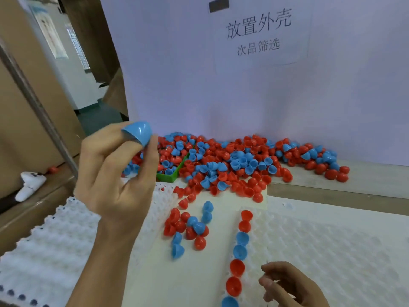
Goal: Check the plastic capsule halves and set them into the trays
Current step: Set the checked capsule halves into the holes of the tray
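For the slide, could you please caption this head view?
Left hand holds up a blue capsule half; seven halves sit in the right tray's first column, right hand beside it.

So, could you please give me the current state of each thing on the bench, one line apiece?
Left hand: raised, pinching a blue plastic capsule half.
Right hand: low over the right tray, fingers loosely curled, holding nothing.
White dimpled plastic tray on the right: seven halves seated open side up along its left column, the rest unfilled.
White tray on the left: no halves visible.
Red and blue pile: loose, unsorted.
Green bin: partly buried.
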